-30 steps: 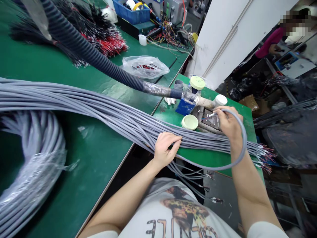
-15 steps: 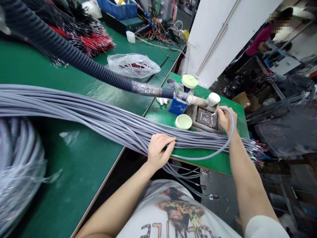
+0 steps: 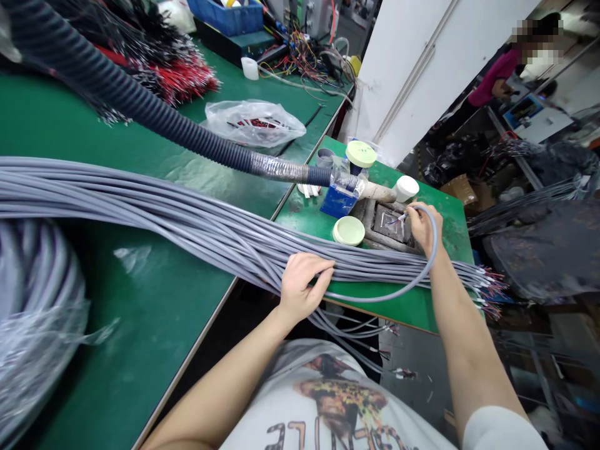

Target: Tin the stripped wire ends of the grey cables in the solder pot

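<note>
Cable [image 3: 435, 240] pinched near its stripped end in right hand [image 3: 425, 226], wire tips [image 3: 398, 220] over square dish [image 3: 368, 228] on green bench [image 3: 452, 228], looping back past right wrist toward left hand [image 3: 302, 284]. Left hand laid on grey bundle [image 3: 210, 222], fingers curved; no telling whether gripping. Near dish, 1 pale round tub [image 3: 349, 231].

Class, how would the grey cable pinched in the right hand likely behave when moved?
The grey cable is probably springy rather than limp: it holds a smooth arc beyond the right hand. Its exposed wires look much thinner, so they may bend easily.
</note>
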Available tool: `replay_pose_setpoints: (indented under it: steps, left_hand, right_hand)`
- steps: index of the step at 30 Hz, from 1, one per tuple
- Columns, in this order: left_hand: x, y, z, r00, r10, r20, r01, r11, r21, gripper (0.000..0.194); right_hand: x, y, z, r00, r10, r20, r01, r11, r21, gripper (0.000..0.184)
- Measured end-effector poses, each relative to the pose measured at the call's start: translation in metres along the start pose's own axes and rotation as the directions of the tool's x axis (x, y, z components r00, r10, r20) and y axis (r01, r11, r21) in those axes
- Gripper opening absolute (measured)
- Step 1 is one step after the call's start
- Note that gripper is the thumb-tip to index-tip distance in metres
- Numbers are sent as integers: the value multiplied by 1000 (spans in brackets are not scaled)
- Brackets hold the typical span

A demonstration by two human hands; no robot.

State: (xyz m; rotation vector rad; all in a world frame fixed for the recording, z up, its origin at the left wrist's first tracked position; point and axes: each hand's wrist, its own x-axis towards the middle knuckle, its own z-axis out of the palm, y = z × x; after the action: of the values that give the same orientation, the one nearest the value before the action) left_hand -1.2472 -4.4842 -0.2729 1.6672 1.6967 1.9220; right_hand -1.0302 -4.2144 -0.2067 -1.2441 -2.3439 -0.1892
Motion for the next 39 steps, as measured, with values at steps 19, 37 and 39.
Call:
replay_pose_setpoints:
  steps: [19,37,39]
  left_hand:
    - [-17,61,54,594,-500,630,774,142,-617,35]
    - [-22,84,70,416,-555,720,833,-85,-547,30]
    - [-20,86,70,402,-548,734,829,-123,-546,30]
  right_hand:
    - [-179,-101,-92,910,-244,-335,406,690,600,33]
    - [-252,-92,-81,969,-219,-118,246,767,593,59]
    - [-252,-93,-81,970,-220,-107,241,777,582,58]
